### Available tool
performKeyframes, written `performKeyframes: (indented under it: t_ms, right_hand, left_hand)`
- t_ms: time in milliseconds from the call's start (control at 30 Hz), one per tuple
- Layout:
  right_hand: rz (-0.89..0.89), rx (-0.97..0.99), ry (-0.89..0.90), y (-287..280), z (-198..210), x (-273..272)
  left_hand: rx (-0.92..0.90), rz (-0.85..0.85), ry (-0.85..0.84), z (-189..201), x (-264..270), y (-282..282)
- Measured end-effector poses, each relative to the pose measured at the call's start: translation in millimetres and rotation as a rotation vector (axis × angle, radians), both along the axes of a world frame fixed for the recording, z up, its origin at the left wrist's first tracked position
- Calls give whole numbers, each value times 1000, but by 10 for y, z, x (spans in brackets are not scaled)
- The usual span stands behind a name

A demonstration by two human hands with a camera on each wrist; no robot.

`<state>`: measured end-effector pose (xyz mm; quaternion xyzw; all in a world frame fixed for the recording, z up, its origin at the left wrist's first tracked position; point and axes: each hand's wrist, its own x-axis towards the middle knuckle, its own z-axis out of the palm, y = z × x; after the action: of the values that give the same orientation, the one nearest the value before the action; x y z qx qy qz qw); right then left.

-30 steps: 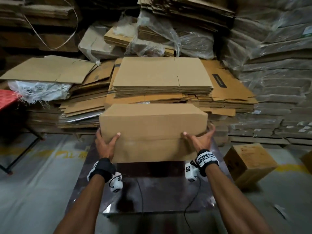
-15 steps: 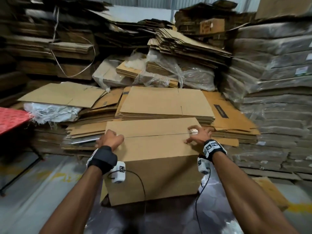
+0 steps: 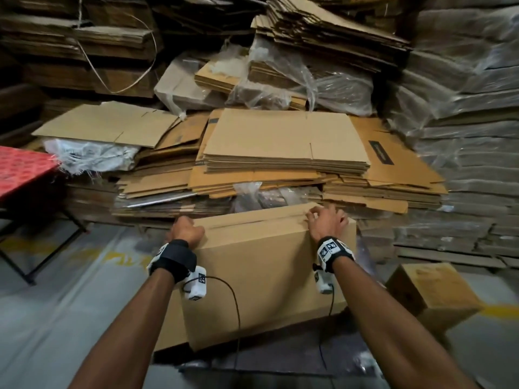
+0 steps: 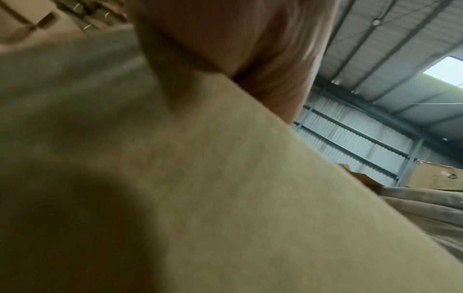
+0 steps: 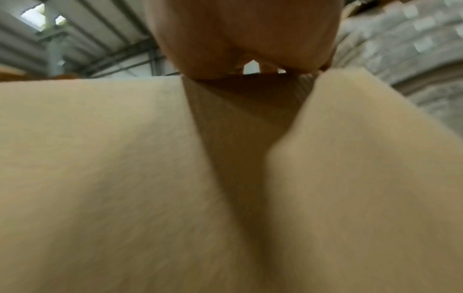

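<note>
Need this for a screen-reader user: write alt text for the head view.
Two hands hold the top of a cardboard box, the left hand at its left corner, the right hand with fingers curled on the top flaps near the right corner. Behind it lie stacks of flattened cardboard; a smaller box sits on the floor at right.

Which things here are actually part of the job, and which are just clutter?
In hand:
- cardboard box
- left hand and right hand, both holding its top edge

Lying about:
- stack of flattened cartons
- small box on the floor
- red table
- white sack
- plastic-wrapped bundles
</note>
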<state>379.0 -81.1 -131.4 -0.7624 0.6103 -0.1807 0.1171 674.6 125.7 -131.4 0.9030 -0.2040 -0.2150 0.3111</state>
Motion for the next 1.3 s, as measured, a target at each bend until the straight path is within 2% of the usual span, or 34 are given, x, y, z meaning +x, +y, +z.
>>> performKeyframes:
  t_ms: [67,133,233,367,467,567,733,833,900,967,1000,1033,1067,1133,1167,1233,1300]
  right_hand:
    - [4,-19,-96,76,-105,-6]
    - [97,-23,-202,80,-128,-53]
    - [253,71,-299,4,-53,-150]
    - [403,76,-171,-103,-70,-225]
    - [448,45,-129,-106,-148,-195]
    - [415,33,-82,-52,-296,-130]
    - [403,85,-149,29,-742,-131]
    - [350,179,-103,41,-753,-157]
    - [335,286,-259,113,-626,-142]
    - [304,448,-609,283,-515,-62]
    - [300,514,-709,391,-507,5]
    - [311,513,-707,504,-536,79]
    - [324,462,-605,603,-607,155]
    - [358,268,-240,789,-786,295]
    - [375,192,-152,903,-821,376]
    - [436,160,-190,1132,-779,556]
    - [489,179,-270,1294,-775,731]
  left_hand:
    - [-9,3,19,18,6,17]
    - [-47,17,43,52,38,15]
    - [-124,22,35,117,69,-18]
    - [-187,17,1,155,92,-156]
    - [-197,-9,-31,98,74,-209]
    - [-237,-9,-40,-10,-88,-191]
    - [-217,-29,-48,-356,-514,-119]
    - [-262,19,-64,-498,-671,-78]
    - [-309,44,-56,-572,-790,-40]
    - [-399,80,-4,-662,-914,0]
    - [-450,93,36,-717,-971,14]
    - [-490,94,71,-776,-1035,24]
    - [-524,89,105,-826,-1098,32]
    - [-617,90,202,-904,-1191,48]
    - [-665,98,258,-941,-1204,58]
    - [-723,107,347,-1006,-1179,94]
    - [-715,67,351,-1053,-1095,135]
